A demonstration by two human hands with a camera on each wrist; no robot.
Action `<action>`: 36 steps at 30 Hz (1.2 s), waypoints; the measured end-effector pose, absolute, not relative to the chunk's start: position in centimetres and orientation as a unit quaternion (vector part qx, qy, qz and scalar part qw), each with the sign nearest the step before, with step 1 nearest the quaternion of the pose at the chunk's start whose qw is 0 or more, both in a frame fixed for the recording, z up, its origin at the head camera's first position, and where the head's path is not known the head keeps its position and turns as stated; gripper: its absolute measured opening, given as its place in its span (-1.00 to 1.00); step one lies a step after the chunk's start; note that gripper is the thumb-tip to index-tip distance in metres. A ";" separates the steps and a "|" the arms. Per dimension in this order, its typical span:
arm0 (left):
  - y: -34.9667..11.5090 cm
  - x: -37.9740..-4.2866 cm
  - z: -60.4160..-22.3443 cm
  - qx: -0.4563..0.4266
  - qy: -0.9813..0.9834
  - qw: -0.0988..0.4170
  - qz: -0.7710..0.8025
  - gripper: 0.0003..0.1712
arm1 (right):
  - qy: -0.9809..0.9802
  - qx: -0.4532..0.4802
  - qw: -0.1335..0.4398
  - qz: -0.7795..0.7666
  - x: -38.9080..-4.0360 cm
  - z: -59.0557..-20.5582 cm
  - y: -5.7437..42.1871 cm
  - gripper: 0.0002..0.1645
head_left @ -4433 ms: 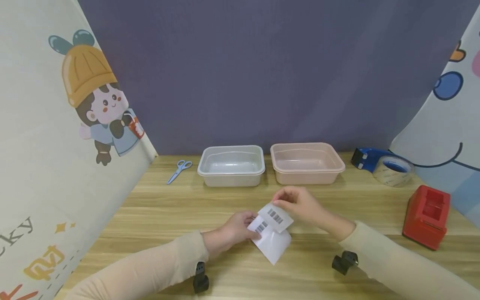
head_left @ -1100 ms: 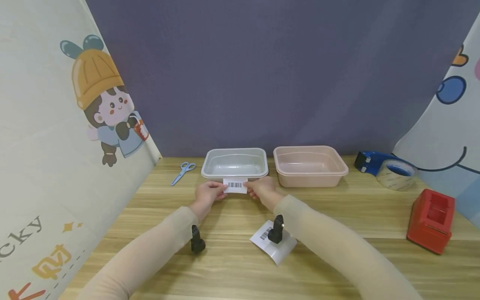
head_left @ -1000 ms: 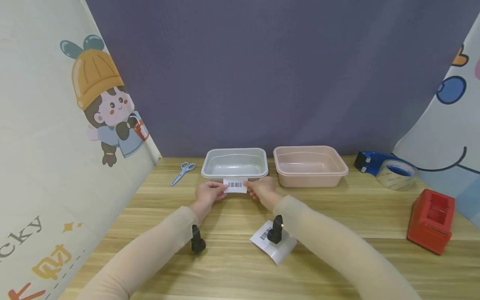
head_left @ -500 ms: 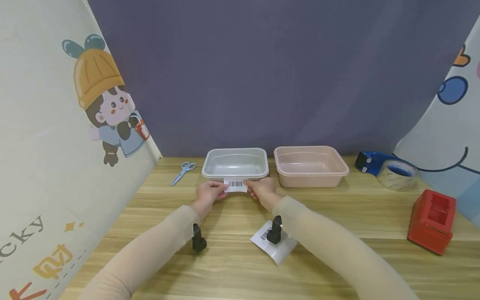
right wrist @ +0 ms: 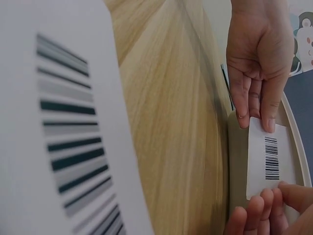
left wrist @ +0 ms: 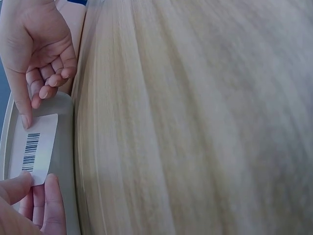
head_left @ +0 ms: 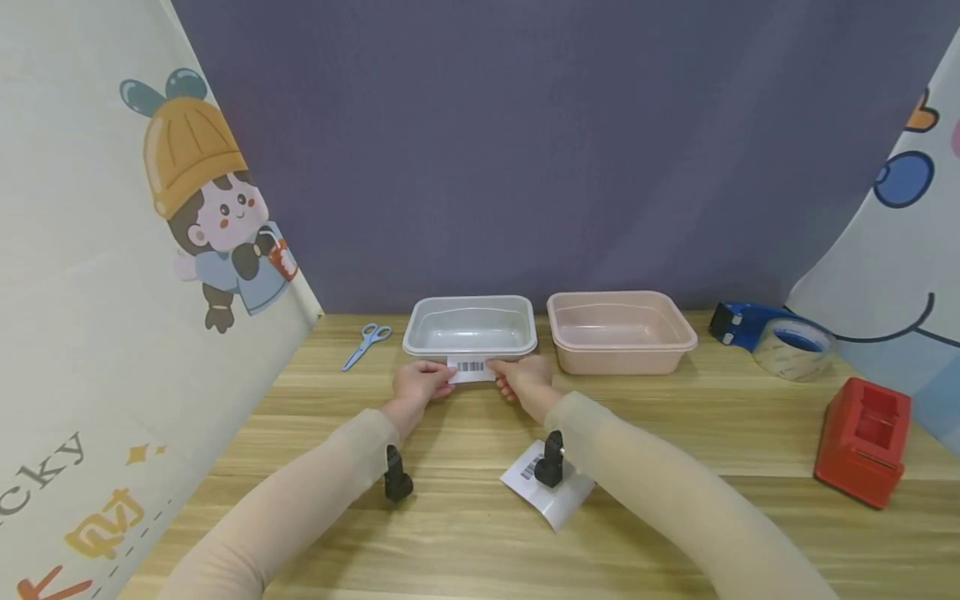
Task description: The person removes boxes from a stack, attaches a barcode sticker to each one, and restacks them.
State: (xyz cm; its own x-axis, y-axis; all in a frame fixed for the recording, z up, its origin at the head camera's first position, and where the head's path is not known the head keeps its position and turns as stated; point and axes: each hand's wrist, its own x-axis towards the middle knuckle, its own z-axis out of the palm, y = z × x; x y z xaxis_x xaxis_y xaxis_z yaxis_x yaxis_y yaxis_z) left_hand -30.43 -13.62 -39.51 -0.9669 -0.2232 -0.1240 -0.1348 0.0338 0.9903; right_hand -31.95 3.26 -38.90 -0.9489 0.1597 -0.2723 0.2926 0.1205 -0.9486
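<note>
A white barcode label [head_left: 472, 368] lies along the front wall of the grey-white bin [head_left: 470, 326], just under the rim. My left hand [head_left: 417, 387] pinches its left end with the thumb on the printed side; in the right wrist view the label's corner [right wrist: 256, 147] comes between thumb and fingers. At the other end, my right hand [head_left: 527, 381] holds the label with its thumb on the face and its fingers curled close to the edge. A second sheet with a barcode [head_left: 551, 497] lies on the table, partly covered by the right wrist camera.
A pink bin [head_left: 622, 361] stands to the right of the grey-white one. Blue scissors [head_left: 367, 345] lie at the left. Toward the right are a tape gun [head_left: 795, 348] with clear tape and a red tape dispenser [head_left: 862, 442]. A dark curtain [head_left: 525, 150] hangs behind.
Several seconds ago both hands were peeling the label from its sheet; that sheet now lies on the table. Over the last second, the label's lower edge has shifted slightly toward the bin.
</note>
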 end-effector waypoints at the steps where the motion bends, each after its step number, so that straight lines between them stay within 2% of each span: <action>1: -13.6 -30.4 -39.5 0.124 -0.719 0.033 -0.683 -0.77 | 0.748 0.151 0.052 -0.645 -31.9 -38.8 3.2 -0.66; 20: -13.8 -30.5 -39.4 0.121 -0.734 0.031 -0.668 -0.77 | 0.692 0.047 0.111 -0.711 -31.9 -39.4 2.2 -0.82; 27: -14.1 -30.4 -39.3 0.117 -0.743 0.039 -0.658 -0.77 | 0.688 0.063 0.114 -0.713 -32.2 -39.1 2.1 -0.72; 36: -14.3 -30.2 -39.2 0.113 -0.748 0.041 -0.652 -0.80 | 0.674 0.060 0.122 -0.726 -32.1 -38.7 2.4 -0.70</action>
State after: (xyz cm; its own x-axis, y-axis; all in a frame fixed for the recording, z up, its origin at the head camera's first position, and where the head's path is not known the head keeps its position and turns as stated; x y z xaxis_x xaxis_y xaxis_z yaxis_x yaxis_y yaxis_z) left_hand -30.18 -14.26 -39.15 -0.9712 -0.2222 -0.0866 -0.1161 0.1232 0.9856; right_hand -32.11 2.35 -38.75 -0.9632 -0.0967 -0.2509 0.2575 -0.0624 -0.9643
